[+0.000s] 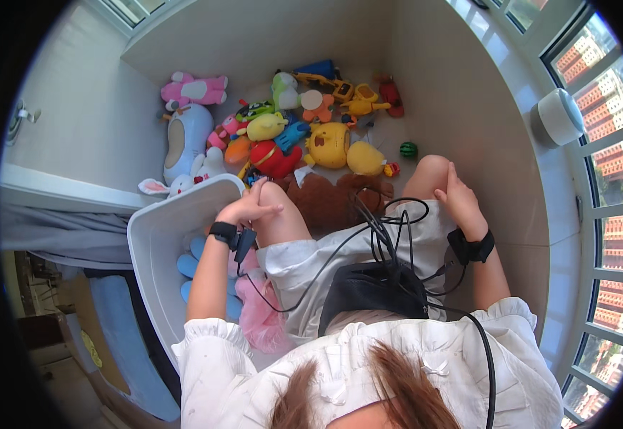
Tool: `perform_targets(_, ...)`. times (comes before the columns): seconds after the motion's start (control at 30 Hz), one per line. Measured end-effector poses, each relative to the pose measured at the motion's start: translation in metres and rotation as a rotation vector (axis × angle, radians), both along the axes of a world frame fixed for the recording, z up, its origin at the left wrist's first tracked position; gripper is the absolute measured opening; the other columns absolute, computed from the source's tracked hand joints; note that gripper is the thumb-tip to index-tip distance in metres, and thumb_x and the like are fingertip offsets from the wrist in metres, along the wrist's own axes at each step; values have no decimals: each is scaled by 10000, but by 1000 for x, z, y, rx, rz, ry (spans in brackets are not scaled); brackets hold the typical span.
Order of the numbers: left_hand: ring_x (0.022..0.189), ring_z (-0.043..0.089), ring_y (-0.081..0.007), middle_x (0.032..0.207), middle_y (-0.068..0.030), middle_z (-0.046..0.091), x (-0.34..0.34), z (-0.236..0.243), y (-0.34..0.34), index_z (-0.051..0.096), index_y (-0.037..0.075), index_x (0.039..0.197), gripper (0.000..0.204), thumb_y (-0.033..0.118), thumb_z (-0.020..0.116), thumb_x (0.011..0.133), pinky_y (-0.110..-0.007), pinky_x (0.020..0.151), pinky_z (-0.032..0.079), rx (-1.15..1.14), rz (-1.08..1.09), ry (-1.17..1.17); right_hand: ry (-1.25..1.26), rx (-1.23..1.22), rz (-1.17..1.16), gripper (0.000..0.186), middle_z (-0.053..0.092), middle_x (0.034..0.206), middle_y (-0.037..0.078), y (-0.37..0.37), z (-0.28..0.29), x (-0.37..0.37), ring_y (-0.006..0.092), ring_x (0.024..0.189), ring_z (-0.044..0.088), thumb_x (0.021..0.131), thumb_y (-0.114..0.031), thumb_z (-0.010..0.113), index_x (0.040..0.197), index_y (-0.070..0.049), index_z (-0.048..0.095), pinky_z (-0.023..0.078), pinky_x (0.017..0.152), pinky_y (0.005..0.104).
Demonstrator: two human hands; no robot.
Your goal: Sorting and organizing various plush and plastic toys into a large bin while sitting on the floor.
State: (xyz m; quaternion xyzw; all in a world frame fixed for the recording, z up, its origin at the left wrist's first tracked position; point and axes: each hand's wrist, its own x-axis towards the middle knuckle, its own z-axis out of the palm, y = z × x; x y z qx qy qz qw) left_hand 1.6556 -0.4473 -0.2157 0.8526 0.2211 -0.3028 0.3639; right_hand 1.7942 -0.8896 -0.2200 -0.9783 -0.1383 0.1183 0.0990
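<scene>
My left hand (247, 206) rests on my left knee with its fingers stretched out, holding nothing. On my right knee lies my right hand (460, 204), fingers extended and empty. Between the knees is a brown plush toy (333, 201). Beyond it a heap of toys covers the floor: a red plush (276, 159), a round yellow plush (328, 145), a yellow pear-shaped plush (365, 159), an orange flower-shaped plush (316, 106) and a pink plush (193, 89). A long grey-blue plush (187, 143) and a white rabbit plush (176, 187) lie at the left.
A white bin (137, 236) beside my left leg holds a pink fluffy thing (261, 311) and blue oval pieces (188, 266). Black cables (390, 236) and a black pouch (369, 293) lie on my lap. A white cylindrical device (560, 118) stands on the right sill.
</scene>
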Motion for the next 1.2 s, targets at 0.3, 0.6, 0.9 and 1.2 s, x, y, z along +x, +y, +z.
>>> perform_targets(0.3,1152,422,-478,1378,-393,20,-46,-8,-17,-23,215,1431,1207,511,762,563,-428,787,506,198,-89,-76,265,348,210,806,486,1205,270,24,17,8,377,1104,508,750,-274,685,1381,-60,232,420,908,392)
perform_targets(0.6,1101,443,-525,1304,-449,76,-55,1,-26,-62,105,1413,1254,439,800,567,-374,991,356,158,-152,-141,201,109,465,1112,334,1113,442,107,-1,27,522,926,528,631,-361,780,1428,-196,23,477,823,412)
perform_targets(0.9,1130,394,-494,1288,-370,224,-44,-14,-12,37,33,1395,1257,419,835,503,-384,985,368,243,-149,-167,213,-85,608,1090,359,1224,376,236,-51,67,510,1091,427,588,-512,739,1407,-107,144,444,862,472)
perform_targets(1.2,1055,474,-514,1312,-409,111,-70,-15,-5,20,111,1421,1242,393,827,520,-373,963,395,193,-42,-241,182,-447,719,1111,354,1336,237,290,-38,51,522,1118,397,613,-593,684,1424,-122,88,431,859,484)
